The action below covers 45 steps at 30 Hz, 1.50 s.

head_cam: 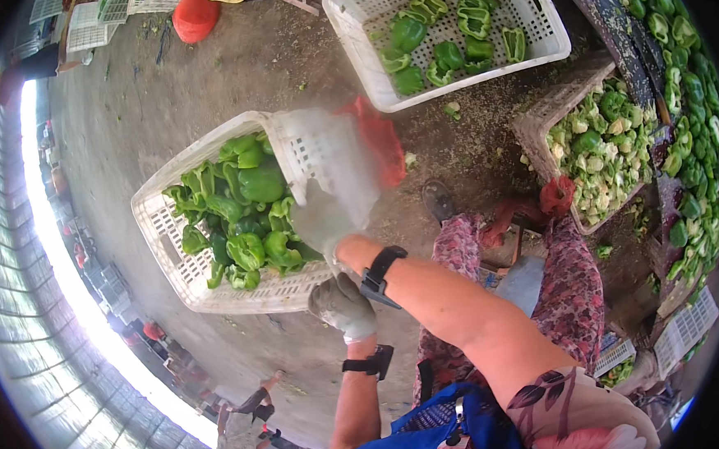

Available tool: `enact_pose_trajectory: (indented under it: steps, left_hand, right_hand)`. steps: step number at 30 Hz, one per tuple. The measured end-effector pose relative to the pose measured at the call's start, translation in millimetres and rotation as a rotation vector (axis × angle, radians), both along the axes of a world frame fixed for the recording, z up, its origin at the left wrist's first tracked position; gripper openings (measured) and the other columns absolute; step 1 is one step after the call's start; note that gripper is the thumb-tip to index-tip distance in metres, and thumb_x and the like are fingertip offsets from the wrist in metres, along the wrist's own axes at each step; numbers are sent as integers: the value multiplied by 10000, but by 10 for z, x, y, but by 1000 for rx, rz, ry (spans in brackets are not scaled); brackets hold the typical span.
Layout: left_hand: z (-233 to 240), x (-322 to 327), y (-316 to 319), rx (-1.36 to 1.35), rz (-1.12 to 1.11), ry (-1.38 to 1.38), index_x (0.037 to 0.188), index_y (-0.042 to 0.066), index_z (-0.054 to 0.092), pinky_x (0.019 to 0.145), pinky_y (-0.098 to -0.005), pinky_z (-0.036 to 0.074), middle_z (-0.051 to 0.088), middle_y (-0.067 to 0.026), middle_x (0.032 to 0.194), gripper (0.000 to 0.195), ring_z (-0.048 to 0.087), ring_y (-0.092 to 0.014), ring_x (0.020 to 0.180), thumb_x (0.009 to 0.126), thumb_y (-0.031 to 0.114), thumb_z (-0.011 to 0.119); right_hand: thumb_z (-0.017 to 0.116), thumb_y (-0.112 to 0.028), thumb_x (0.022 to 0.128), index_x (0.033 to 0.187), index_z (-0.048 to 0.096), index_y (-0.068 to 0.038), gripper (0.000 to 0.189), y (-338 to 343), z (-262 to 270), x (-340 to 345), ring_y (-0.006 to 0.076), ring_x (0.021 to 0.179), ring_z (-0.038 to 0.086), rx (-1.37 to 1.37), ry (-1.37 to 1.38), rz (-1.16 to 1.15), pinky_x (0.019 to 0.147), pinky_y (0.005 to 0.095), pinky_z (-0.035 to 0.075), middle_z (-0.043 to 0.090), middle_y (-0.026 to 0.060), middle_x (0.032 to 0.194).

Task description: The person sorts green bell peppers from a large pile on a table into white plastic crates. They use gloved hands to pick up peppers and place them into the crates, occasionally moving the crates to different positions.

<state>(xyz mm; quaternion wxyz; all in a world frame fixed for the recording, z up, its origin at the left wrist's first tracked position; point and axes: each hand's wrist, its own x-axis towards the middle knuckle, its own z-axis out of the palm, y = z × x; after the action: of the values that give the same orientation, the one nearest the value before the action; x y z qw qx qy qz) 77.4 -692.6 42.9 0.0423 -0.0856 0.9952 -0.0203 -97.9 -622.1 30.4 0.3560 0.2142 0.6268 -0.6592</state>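
A white perforated plastic crate [171, 273] of green bell peppers [261, 184] stands tilted in front of me. My left hand [341, 306], in a grey glove, has its fingers curled over the crate's near corner. My right hand [322, 220], also gloved, is badly blurred at the crate's near end wall, so its fingers and any hold are unclear. Beyond it, the whitish end of the crate is smeared by motion, beside a red mesh bag [379, 143]. Both wrists wear black straps.
Another white crate [450, 89] holds halved peppers at the top. To the right, a worn crate [539, 133] holds pepper cores, beside a long heap of green peppers [694, 142]. A red bucket-like thing [196, 17] is at the top. A person [239, 435] is at the lower left.
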Motion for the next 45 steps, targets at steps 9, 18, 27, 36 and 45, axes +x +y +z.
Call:
enact_pose_trajectory:
  steps: [9,18,27,36,45]
  left_hand:
    - [98,42,-67,-6,23,-31,782,28,650,844,-522,422,634,-186,781,308,570,-403,769,979,225,519]
    - [171,-273,4,40,236,-76,1059,10,666,722,-542,513,698,-274,879,447,670,-484,834,960,444,619]
    - [148,-176,-248,-95,349,-125,1041,18,694,732,-490,509,708,-268,891,414,678,-448,827,994,419,601]
    - [309,-54,363,-129,161,89,1526,-86,295,1155,-429,345,436,-317,1504,740,450,-431,1383,990,326,596]
    - [807,527,2932,373,-528,-791,1112,72,731,907,-460,521,722,-195,1032,266,678,-374,1004,931,250,654]
  right_hand:
    - [668,-372,927,1453,410,29,710,413,37,348,401,1273,566,32,258,160,1059,436,463,537,297,1403]
    - [625,-194,962,1231,610,-44,308,3345,-872,2594,206,926,645,322,-37,-28,825,352,516,693,135,1011]
    - [593,-134,974,1210,624,-23,263,4720,-767,3374,171,869,629,392,-98,-271,773,346,524,674,114,965]
    - [612,-190,951,1194,627,-70,271,5409,86,3493,377,991,670,536,-3,-194,848,442,531,683,204,1088]
    - [577,-373,940,1083,651,-51,360,6000,755,4187,429,950,666,622,-148,252,845,520,514,694,233,992]
